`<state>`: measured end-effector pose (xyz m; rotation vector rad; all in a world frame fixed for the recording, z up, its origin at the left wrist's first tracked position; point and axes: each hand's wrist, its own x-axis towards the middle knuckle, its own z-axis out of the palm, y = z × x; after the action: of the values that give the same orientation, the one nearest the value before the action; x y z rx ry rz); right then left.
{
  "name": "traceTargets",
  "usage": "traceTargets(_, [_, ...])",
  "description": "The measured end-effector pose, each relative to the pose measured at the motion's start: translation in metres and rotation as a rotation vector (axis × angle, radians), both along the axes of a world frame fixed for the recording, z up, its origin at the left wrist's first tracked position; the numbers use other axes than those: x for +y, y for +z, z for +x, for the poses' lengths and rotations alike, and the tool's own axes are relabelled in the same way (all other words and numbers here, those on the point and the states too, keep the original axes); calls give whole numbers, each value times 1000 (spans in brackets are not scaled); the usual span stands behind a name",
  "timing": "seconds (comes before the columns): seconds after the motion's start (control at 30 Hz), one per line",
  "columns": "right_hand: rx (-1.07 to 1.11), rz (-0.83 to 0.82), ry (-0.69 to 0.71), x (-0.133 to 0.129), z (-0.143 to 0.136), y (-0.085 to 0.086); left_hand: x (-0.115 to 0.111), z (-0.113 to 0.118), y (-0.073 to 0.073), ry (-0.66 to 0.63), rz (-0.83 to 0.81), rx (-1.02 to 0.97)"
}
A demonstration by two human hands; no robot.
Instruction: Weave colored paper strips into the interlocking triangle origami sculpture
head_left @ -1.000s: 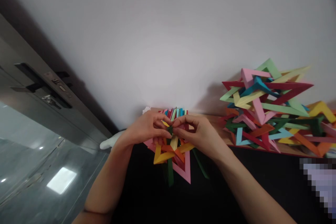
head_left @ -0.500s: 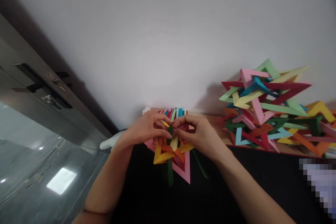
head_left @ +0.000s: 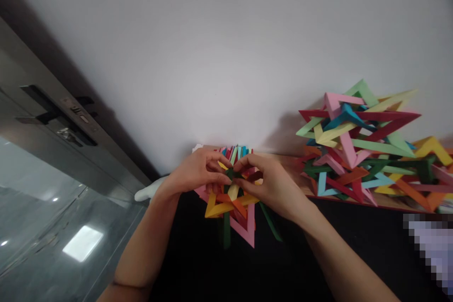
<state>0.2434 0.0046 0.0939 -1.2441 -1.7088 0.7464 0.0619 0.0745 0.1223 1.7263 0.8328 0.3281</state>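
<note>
A folded-paper model point(head_left: 241, 229) of interlocked pink, yellow, orange, cream and dark green strips sits low in the middle of the head view. On its upper left side, my left hand point(head_left: 203, 170) pinches a dark green strip near the model's top. From the right, my right hand point(head_left: 267, 179) meets it with thumb and forefinger closed around the same dark green paper. The fingertips of both hands nearly touch and partly hide the paper between them. Dark green strips point(head_left: 271, 222) hang out below.
Several coloured strips point(head_left: 235, 152) stand upright behind the hands. Finished-looking paper stars point(head_left: 354, 118) are piled on the wooden surface point(head_left: 292, 167) at the right, against a pale wall. A metal door point(head_left: 71, 118) with a handle is at the left.
The paper model has shifted and turned slightly to the left. My right hand's thumb and forefinger have parted a little; my left hand is almost where it was.
</note>
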Motion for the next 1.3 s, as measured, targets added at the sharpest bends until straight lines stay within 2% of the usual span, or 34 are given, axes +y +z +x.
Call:
traceTargets(0.1, [-122, 88, -61, 0, -2, -3, 0, 0, 1, 2, -11, -5])
traceTargets(0.27, [-200, 151, -97, -2, -8, -4, 0, 0, 4, 12, -18, -2])
traceTargets(0.77, [-167, 195, -52, -3, -4, 1, 4, -4, -1, -31, 43, 8])
traceTargets(1.03, [-123, 164, -21, -5, -1, 3, 4, -4, -1, -24, 34, -12])
traceTargets(1.3, [-175, 211, -13, -5, -1, 2, 3, -3, 0, -34, 2, -11])
